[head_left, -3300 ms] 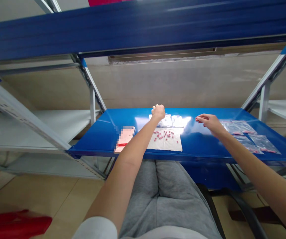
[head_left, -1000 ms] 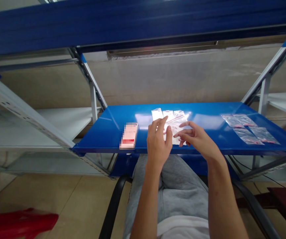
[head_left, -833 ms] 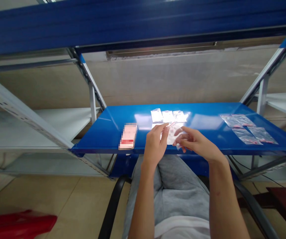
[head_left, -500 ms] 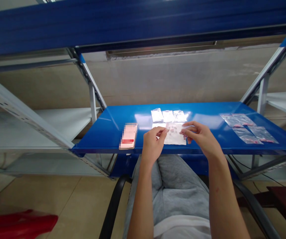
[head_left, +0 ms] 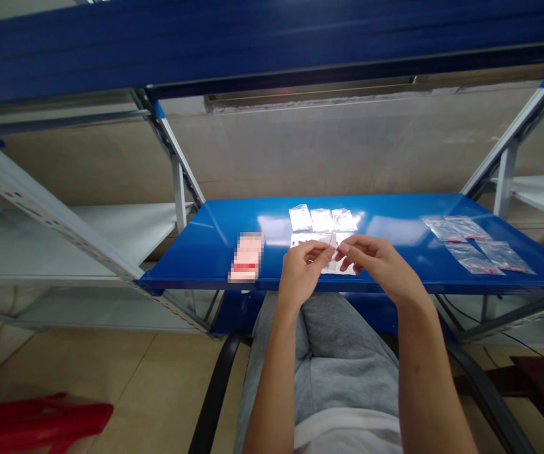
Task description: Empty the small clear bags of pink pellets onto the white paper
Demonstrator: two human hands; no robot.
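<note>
Above a white sheet [head_left: 347, 269] on the blue tabletop, my left hand [head_left: 301, 270] pinches a small clear zip bag [head_left: 333, 239] with a reddish edge. My right hand [head_left: 381, 263] meets it from the right, thumb and forefinger closed at the bag's edge. Both sets of fingertips are almost touching. Whatever the bag contains is too small to make out, and my fingers hide part of it. Small dark specks show on the sheet beside my left fingers. Just behind the sheet, three clear packets [head_left: 321, 220] lie in a row, shining in the light.
A phone [head_left: 246, 257] with a blurred screen lies left on the blue tabletop [head_left: 394, 217]. Several clear bags with reddish edges [head_left: 474, 258] lie at the right. A blue shelf beam [head_left: 272, 47] crosses overhead, and metal posts [head_left: 179, 157] stand at the sides.
My left hand has moved right with the bag. My right hand has shifted from over the white sheet to the bag's edge, so the fingertips are now close together.
</note>
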